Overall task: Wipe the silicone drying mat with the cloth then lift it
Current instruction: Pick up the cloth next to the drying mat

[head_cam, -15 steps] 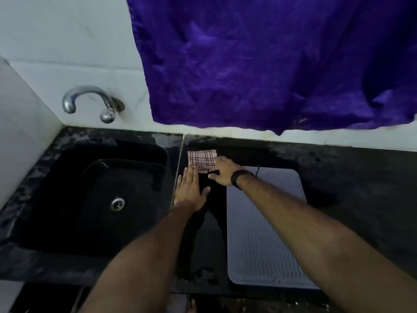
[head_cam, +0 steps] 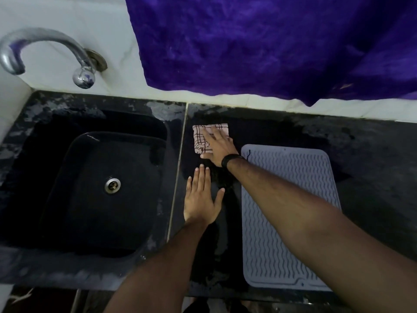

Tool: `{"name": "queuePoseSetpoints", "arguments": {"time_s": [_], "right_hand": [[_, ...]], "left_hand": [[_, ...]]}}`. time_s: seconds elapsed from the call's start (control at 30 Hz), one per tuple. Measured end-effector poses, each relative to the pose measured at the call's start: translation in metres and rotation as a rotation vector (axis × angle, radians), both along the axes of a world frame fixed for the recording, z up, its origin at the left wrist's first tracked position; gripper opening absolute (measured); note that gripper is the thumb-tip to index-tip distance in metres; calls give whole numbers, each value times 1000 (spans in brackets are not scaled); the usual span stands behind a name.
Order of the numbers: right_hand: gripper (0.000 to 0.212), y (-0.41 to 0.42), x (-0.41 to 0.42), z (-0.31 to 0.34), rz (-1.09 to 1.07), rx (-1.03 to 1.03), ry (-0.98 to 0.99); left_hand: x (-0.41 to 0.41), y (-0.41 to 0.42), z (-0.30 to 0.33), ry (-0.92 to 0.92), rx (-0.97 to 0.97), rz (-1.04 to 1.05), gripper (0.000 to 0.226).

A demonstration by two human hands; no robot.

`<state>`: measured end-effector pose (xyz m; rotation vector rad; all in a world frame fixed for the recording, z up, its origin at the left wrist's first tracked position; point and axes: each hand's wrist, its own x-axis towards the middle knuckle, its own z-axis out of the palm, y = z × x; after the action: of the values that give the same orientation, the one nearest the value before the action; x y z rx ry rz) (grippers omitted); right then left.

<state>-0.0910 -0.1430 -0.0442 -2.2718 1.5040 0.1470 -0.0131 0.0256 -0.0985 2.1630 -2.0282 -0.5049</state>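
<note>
A grey silicone drying mat with wavy ridges lies flat on the dark counter, right of the sink. A folded pink checked cloth lies on the counter just beyond the mat's far left corner. My right hand rests flat on the cloth with straight fingers, and my right forearm crosses over the mat. My left hand lies flat on the counter, fingers straight, between the sink and the mat. It touches neither cloth nor mat.
A black sink with a metal drain fills the left. A chrome tap sticks out of the white wall above it. A purple cloth hangs down over the wall behind the counter. The counter's front edge is near me.
My right hand has slid further onto the cloth and flattened. The left hand sits further back from the cloth. The view has moved closer to the counter.
</note>
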Motion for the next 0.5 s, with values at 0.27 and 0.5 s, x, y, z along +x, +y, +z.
{"name": "queuePoseSetpoints", "arguments": {"time_s": [0.27,0.5], "right_hand": [[45,-15,-25,26,-322,-91,-504],[31,32,-112,56,-1128,395,-1642]], "left_hand": [[-3,0,0,-3,10,-1,82],[0,2,1,31,-21,-9,86]]}}
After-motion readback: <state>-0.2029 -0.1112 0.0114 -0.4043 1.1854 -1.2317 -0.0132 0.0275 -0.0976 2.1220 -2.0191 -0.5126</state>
